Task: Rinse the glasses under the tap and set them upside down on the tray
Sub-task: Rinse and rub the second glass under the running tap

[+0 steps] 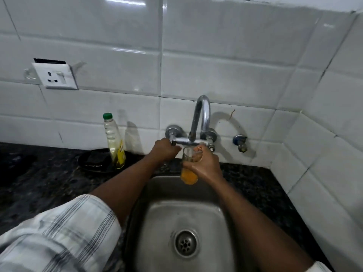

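Note:
A clear glass [189,174] with orange liquid in its lower part is held upright over the steel sink [224,216], its mouth right under the spout of the chrome wall tap [202,116]. My right hand [204,165] is wrapped around the glass from the right. My left hand [164,151] is closed on the tap's left handle [172,139]. A thin stream seems to enter the glass, though blur makes it hard to tell. No tray is in view.
A green-capped bottle of yellow liquid [115,142] stands in a black dish [92,161] on the dark stone counter [39,173], left of the tap. A small valve [240,142] and a wall socket [57,76] sit on the tiles. The sink drain [185,243] is open below.

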A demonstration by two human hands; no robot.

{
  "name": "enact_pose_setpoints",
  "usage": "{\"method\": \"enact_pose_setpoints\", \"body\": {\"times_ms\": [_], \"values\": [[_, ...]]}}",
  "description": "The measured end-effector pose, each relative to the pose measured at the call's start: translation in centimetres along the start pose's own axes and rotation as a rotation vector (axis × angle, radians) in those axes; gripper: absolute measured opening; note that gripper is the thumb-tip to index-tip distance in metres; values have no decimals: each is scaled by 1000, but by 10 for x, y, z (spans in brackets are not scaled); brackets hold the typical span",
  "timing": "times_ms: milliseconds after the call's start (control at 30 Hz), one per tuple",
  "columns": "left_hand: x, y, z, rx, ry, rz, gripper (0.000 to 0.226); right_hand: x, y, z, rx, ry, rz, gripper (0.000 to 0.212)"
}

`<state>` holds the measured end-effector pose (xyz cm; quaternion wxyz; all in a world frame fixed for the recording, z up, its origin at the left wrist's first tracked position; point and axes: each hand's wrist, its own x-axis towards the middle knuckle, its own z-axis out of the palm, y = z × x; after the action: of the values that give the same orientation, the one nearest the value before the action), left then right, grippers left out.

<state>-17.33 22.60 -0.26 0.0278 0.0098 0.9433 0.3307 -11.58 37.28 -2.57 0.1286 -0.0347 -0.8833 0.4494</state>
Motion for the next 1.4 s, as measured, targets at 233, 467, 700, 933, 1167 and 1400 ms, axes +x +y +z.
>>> {"method": "enact_pose_setpoints", "body": {"times_ms": [233,467,700,933,1167,1400], "values": [[14,3,14,42,169,-36,33,11,1,-8,63,-29,-17,59],[19,-5,18,-154,230,-150,41,10,1,-9,87,-66,-33,62],[17,-12,16,-285,192,-107,48,0,-3,-8,109,-95,-13,61],[-15,-37,75,-760,-350,-417,92,-15,8,-7,199,-56,66,63],[-37,-21,87,-1360,-682,-482,49,-29,24,-13,62,73,64,59],[-28,-25,65,-1033,-482,-362,45,-22,29,-23,73,-455,-14,28]]}}
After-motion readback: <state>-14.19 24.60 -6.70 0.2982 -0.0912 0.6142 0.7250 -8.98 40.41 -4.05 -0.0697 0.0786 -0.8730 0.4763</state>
